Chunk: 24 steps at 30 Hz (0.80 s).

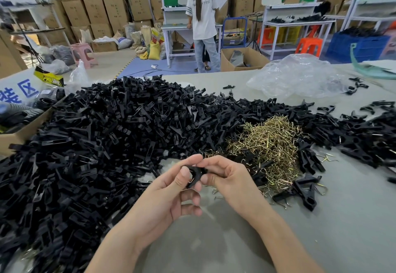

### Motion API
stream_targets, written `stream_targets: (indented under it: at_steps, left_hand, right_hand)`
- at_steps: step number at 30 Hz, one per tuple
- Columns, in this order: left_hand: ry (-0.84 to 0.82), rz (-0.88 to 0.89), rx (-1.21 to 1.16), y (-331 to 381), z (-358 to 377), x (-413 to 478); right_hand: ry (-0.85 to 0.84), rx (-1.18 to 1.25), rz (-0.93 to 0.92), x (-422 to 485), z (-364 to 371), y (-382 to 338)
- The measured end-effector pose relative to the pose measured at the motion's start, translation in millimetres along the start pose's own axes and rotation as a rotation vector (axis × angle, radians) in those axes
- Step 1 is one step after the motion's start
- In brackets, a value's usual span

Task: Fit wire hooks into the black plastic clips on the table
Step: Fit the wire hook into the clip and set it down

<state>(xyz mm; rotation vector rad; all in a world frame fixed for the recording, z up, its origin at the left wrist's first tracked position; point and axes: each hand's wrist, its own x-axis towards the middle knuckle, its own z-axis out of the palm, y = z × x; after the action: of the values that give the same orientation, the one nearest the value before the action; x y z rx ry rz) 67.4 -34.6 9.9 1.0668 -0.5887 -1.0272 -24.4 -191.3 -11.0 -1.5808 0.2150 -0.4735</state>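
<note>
A black plastic clip [196, 175] sits between both hands above the grey table [321, 229]. My left hand [173, 193] pinches it between thumb and fingers, and a bit of wire shows at its lower edge. My right hand [227, 178] grips the clip's right end with curled fingers. A huge heap of black clips [102, 144] covers the table's left and middle. Just right of my hands lies a pile of brass-coloured wire hooks [267, 144].
Clips with wire hooks showing [304, 189] lie right of the hook pile, more clips [368, 137] at far right. A crumpled clear plastic bag [300, 77] sits at the back right, a cardboard box [23, 126] at left. A person [204, 19] stands at a far workbench.
</note>
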Motion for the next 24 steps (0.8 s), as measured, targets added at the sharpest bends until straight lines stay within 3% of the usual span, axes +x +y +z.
stream_targets:
  at_steps: [4, 9, 24]
  left_hand:
    - [-0.074, -0.021, -0.098, 0, -5, -1]
    - [-0.043, -0.023, -0.242, -4, -3, 3]
    - [0.032, -0.039, -0.242, -12, 0, 6]
  right_hand:
    - [0.003, 0.071, 0.032, 1, 0, 0]
    - [0.007, 0.100, 0.039, 0, -3, -2]
    - [-0.002, 0.093, 0.068, -2, -8, -3]
